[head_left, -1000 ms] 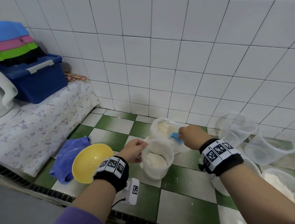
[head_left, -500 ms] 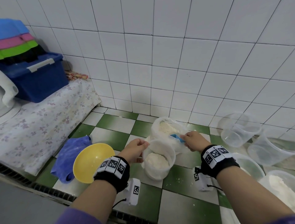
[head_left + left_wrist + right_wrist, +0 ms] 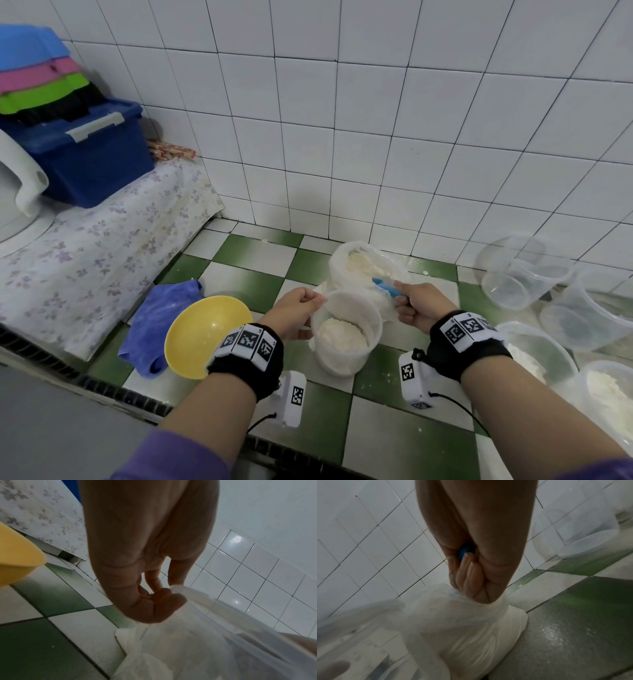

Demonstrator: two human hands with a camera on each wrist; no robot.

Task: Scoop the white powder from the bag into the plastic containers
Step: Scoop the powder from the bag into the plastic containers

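Observation:
A clear plastic bag (image 3: 363, 263) of white powder stands open on the green and white tiled floor by the wall. In front of it sits a translucent plastic container (image 3: 344, 337) partly filled with powder. My left hand (image 3: 299, 310) pinches the container's rim (image 3: 181, 588) at its left side. My right hand (image 3: 416, 305) grips the handle of a blue scoop (image 3: 385, 286), whose bowl points into the bag's mouth. In the right wrist view my curled fingers (image 3: 471, 577) hide most of the blue scoop (image 3: 464, 551) above the bag (image 3: 462, 628).
A yellow bowl (image 3: 205, 334) and a blue cloth (image 3: 156, 320) lie left of the container. Empty clear containers (image 3: 517, 270) lie at the right by the wall; powder-filled tubs (image 3: 541, 356) stand at the lower right. A blue bin (image 3: 85, 161) sits on a floral-covered ledge (image 3: 85, 246).
My right hand has drawn back toward me and lowered, its wrist turning, with the blue scoop still at the bag's mouth. My left hand has stayed on the container's rim.

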